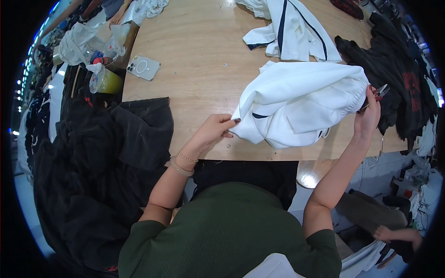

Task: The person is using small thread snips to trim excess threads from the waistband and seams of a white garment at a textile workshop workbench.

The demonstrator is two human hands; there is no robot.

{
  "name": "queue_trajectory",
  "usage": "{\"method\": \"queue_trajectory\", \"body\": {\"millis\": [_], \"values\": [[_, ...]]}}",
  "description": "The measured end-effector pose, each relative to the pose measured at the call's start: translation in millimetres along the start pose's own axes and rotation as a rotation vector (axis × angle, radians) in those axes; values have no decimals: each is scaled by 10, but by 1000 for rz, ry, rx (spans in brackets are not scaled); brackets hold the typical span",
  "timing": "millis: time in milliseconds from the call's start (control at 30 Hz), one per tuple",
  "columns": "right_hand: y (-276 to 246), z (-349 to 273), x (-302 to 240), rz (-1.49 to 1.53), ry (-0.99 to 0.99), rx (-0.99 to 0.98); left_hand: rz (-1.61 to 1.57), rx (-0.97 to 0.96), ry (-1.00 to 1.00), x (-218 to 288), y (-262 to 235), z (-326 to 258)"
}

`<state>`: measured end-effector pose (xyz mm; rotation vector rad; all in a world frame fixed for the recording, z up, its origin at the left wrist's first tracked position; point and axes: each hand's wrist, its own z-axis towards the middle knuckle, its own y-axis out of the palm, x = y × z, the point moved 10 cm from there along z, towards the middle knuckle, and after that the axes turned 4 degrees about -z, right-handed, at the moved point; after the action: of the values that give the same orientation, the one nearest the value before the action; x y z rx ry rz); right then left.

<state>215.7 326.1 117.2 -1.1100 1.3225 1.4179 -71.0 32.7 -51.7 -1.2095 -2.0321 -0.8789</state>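
A white garment [296, 102] with a gathered elastic edge and a dark navy strip lies bunched on the wooden table in front of me. My left hand [214, 130] pinches its left corner between thumb and fingers. At the gathered right end, my right hand [367, 115] is closed, with small red-handled thread snips [381, 92] in it, blades pointing up and away to the right. The fingers there also appear to grip the gathered edge; part of that grasp is hidden. Beyond it lies another white garment [296, 32] with navy stripes.
The wooden table [185, 92] carries a pale phone [143, 67] at its left edge. Dark garments [92, 176] pile up at left; more dark cloth [389, 69] lies at right. A yellowish tub [107, 81] stands at far left. Another person's hand [384, 234] shows at lower right.
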Motion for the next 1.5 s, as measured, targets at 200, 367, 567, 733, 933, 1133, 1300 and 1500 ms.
{"method": "queue_trajectory", "body": {"millis": [200, 367, 567, 733, 933, 1133, 1300, 1500], "values": [[95, 300, -550, 33, -167, -198, -434, 187, 575, 1251, -417, -296], [-83, 270, -1572, 55, -399, -229, -194, 689, 1131, 2268, -1122, -1268], [-504, -196, -712, -145, -275, -14, 227, 652, 1058, 2185, -1294, -1247], [-380, -528, 710, -40, 184, -84, 530, 877, 771, 1487, -1983, -496], [-237, -910, 719, -36, 184, -46, 834, 840, 967, 1736, -345, -634], [-98, -1104, 521, -27, 156, -32, 551, -132, 971, 1444, 1717, -457], [-48, -1063, 626, 20, 189, -41, 606, -235, 1072, 1258, 2140, -453], [16, -895, 777, -1, 176, -8, 725, -81, 1219, 1272, 2207, -290]]}}
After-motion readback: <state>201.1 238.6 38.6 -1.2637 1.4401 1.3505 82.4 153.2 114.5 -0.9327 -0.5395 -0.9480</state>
